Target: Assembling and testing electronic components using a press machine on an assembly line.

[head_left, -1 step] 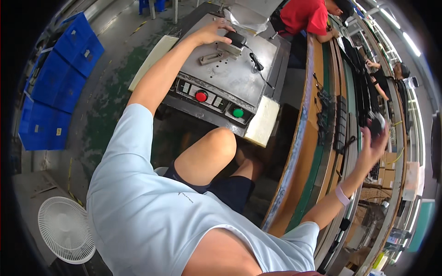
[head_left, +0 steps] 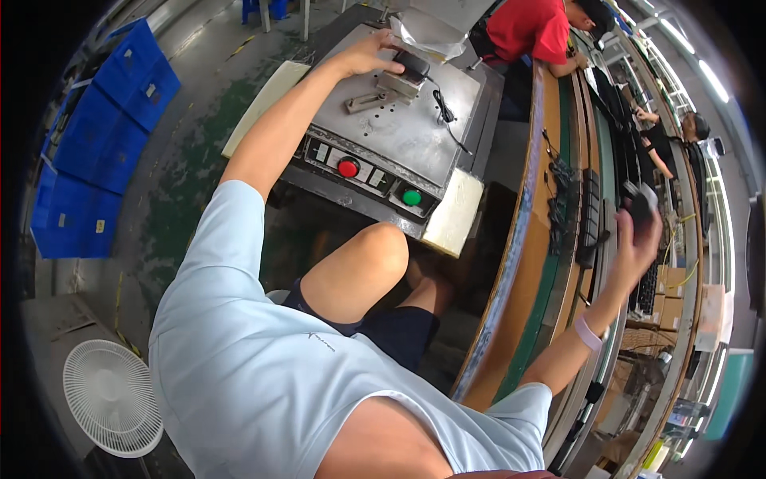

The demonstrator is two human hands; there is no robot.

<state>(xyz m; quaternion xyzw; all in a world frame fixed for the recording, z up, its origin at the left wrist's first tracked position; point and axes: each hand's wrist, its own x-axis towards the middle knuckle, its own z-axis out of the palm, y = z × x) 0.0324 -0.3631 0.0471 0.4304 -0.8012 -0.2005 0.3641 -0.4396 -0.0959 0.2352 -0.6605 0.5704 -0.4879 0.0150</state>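
A black power adapter [head_left: 412, 67] sits on a small metal holder [head_left: 401, 88] on the machine's steel plate. Its thin coiled cord [head_left: 444, 112] trails to the right across the plate. My left hand [head_left: 372, 56] is at the adapter's left side, thumb and fingers spread apart, with the thumb by its near corner. Far to the right, my right hand [head_left: 638, 246] is raised by the workbench line, fingers curled round a black adapter-like block [head_left: 641, 209]. Motion smears this block, and a pale patch shows at its top.
A red button [head_left: 348, 167] and a green button [head_left: 412, 197] are on the machine's front. Pale pads [head_left: 453, 217] flank it. Black corded adapters [head_left: 560, 199] lie along the line at right. A co-worker in red [head_left: 527, 32] leans over it. Blue bins [head_left: 104, 144] stand left.
My right hand has moved slightly left and downward with the black block. The fingers of my left hand have spread a little wider beside the adapter.
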